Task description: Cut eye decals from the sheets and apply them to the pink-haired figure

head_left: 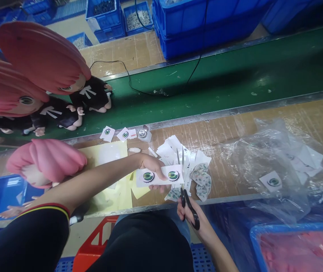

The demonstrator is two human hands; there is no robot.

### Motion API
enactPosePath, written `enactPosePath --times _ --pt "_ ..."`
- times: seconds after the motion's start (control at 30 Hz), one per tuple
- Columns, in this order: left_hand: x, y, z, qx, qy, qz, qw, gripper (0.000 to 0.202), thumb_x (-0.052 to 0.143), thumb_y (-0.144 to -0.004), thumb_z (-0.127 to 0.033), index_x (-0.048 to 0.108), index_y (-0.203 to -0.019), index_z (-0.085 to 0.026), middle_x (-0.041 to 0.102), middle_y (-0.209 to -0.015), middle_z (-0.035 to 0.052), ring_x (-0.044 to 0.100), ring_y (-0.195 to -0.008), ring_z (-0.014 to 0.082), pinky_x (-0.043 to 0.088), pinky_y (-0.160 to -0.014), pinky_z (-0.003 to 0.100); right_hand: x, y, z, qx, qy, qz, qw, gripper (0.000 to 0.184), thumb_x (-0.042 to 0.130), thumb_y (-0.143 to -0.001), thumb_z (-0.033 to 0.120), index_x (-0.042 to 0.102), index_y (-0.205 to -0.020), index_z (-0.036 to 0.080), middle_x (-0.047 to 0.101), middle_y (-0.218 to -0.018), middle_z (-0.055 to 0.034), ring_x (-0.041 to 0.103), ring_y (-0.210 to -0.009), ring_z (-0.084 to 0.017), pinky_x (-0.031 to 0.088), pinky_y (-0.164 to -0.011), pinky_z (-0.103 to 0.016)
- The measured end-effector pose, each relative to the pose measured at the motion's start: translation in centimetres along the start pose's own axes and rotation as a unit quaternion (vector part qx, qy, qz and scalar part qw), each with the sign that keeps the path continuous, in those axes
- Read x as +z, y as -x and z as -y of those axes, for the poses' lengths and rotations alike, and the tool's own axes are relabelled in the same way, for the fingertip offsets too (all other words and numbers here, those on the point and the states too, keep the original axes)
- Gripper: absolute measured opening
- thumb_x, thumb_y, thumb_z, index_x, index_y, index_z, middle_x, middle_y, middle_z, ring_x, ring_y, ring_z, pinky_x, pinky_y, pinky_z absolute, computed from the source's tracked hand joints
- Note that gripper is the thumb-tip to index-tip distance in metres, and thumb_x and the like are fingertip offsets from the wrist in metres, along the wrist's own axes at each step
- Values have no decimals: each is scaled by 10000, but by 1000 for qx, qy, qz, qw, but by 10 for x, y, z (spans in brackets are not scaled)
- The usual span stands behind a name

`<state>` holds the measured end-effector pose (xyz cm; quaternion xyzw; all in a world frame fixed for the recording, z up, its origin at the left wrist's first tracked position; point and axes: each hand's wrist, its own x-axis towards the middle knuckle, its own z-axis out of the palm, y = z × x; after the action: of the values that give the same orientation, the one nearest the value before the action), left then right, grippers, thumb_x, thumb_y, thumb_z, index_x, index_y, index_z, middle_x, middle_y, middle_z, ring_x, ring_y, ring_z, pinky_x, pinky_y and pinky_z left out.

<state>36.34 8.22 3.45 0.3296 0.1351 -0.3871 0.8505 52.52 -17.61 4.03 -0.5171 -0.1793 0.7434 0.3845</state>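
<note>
My left hand point(150, 165) pinches a white paper strip point(161, 176) printed with two round green eye stickers, holding it flat over the wooden bench. My right hand point(192, 216) grips black-handled scissors point(184, 185) whose blades point away from me and straddle the strip's right end, beside the right sticker. Behind the strip lies a heap of cut white paper scraps point(184, 153) and patterned pieces point(202, 181). Two cut-out eye stickers point(107, 133) rest at the bench's far edge.
Pink-haired plush dolls point(42, 60) lie on the green conveyor belt point(235, 81); another doll point(46, 160) lies on the bench at my left. A clear plastic bag point(280, 166) with sticker sheets sits right. Blue crates point(207, 22) stand beyond, and a small metal cup point(143, 133).
</note>
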Motion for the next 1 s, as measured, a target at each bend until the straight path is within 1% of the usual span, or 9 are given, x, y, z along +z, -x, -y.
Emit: enactPosePath --times 0.17,0.3,0.47,0.57,0.67,0.77,0.87,0.93,1.0 --pt "-15 -5 0 -11 25 -20 999 338 650 -939 -401 658 -1138 -128 721 -1037 84 709 -886 187 614 -794 385 -12 -23 -3 -5 2 -14 1000 584 735 -754 679 564 -994 175 480 -672 38 418 -605 -113 319 -614 -275" --pt "-23 -3 -1 -6 34 -28 999 318 638 -950 -371 638 -1168 -139 675 -1142 75 679 -985 212 597 -838 395 -14 -38 -7 0 -3 -41 999 585 782 -695 672 582 -929 174 468 -598 59 396 -533 -98 321 -561 -264" --pt "-34 -5 5 5 42 -36 998 326 636 -948 -374 635 -1174 -139 662 -1168 74 669 -1013 227 590 -856 407 -14 -47 -11 9 -25 -78 997 588 828 -663 635 588 -925 165 548 -609 33 477 -527 -113 364 -549 -264" --pt "-33 -2 11 18 50 -48 997 321 625 -957 -379 635 -1169 -138 679 -1140 80 681 -978 204 593 -847 402 -10 -48 -8 -2 -49 -106 993 661 774 -660 731 601 -943 158 611 -694 -12 521 -578 -128 403 -573 -278" --pt "-12 7 16 38 58 -61 996 329 676 -917 -386 664 -1129 -135 735 -1023 83 715 -893 199 607 -813 399 5 -48 1 -31 -66 -148 986 678 735 -664 772 589 -966 183 647 -808 -42 564 -659 -150 447 -622 -300" --pt "27 20 25 62 66 -70 993 305 751 -831 -392 724 -1015 -149 774 -870 83 744 -806 244 628 -740 393 29 -48 14 -65 -64 -179 980 594 792 -683 661 561 -1002 218 640 -901 -33 589 -757 -160 497 -728 -324" --pt "69 33 41 96 85 -86 988 291 734 -814 -427 741 -910 -152 780 -827 89 756 -749 274 636 -674 394 54 -48 27 -80 -38 -177 980 528 827 -707 540 550 -1023 221 629 -951 -47 607 -824 -187 517 -763 -342" --pt "92 45 56 129 113 -121 978 317 721 -814 -451 731 -880 -142 780 -841 100 759 -735 278 636 -659 397 71 -49 34 -90 -9 -162 983 505 840 -711 493 555 -1020 212 621 -953 -55 612 -867 -206 520 -775 -343" --pt "111 61 72 165 144 -179 959 314 742 -807 -440 721 -907 -143 781 -898 99 759 -736 252 632 -649 364 88 -53 42 -109 22 -147 983 471 835 -725 478 556 -995 212 605 -926 -39 604 -872 -197 518 -789 -328"
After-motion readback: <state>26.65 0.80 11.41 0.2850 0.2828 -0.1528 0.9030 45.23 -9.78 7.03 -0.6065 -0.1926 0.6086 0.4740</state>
